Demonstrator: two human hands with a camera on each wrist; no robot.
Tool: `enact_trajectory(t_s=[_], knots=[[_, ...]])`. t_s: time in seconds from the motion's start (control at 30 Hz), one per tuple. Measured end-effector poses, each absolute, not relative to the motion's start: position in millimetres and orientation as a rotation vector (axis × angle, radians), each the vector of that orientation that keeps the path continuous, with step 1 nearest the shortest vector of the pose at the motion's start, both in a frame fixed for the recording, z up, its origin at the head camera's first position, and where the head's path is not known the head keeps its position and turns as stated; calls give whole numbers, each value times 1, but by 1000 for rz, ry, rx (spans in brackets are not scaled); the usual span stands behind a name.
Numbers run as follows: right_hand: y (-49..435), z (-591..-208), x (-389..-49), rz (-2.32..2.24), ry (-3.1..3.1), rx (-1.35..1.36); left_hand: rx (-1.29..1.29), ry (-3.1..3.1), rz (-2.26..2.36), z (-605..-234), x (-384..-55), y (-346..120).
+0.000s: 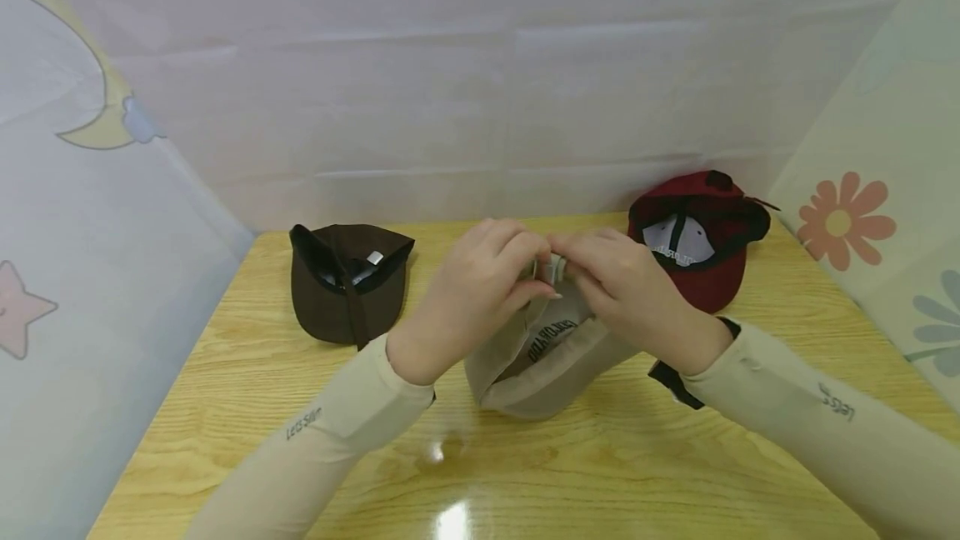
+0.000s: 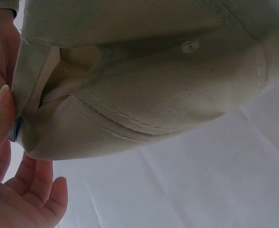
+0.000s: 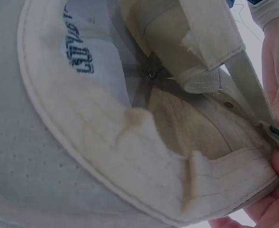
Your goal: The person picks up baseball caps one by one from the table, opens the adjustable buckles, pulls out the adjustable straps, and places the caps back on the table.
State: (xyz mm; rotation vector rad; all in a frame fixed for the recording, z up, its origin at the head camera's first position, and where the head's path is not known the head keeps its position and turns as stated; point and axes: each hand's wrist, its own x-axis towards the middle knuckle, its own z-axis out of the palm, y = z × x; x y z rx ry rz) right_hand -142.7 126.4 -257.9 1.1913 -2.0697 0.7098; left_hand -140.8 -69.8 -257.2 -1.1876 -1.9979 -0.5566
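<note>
Both hands hold a beige cap (image 1: 528, 398), raised over the middle of the table with its hollow inside facing the head camera. Dark lettering shows on its inner front panel. My left hand (image 1: 480, 290) pinches the back strap from the left. From the other side, my right hand (image 1: 630, 286) grips the same strap close by, fingertips nearly meeting. A small metal buckle (image 3: 278, 133) sits at the fingers in the right wrist view. In the left wrist view, the cap's back opening and strap (image 2: 29, 80) show, with a thumb (image 2: 1, 116) pressing near the buckle.
A dark brown cap (image 1: 322, 307) lies upturned at the table's left back. On the right back, a dark red cap (image 1: 708, 286) leans near the wall. The wooden table (image 1: 570, 482) meets a pale wall covering (image 1: 420, 132) behind, with printed side panels.
</note>
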Motion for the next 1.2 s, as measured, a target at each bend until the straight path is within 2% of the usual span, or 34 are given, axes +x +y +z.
enact_trajectory(t_s=[0.23,0.5,1.2], knots=[[123,-260,-141,697,-2115,1141,-1035,-1922,-252,-258,-140,-66],[121,-259,-139,739,-2163,1097,-964,-1866,-155,-260,-139,-66],[117,-255,-135,874,-2245,1032,-944,-1776,4,-264,-138,-68]])
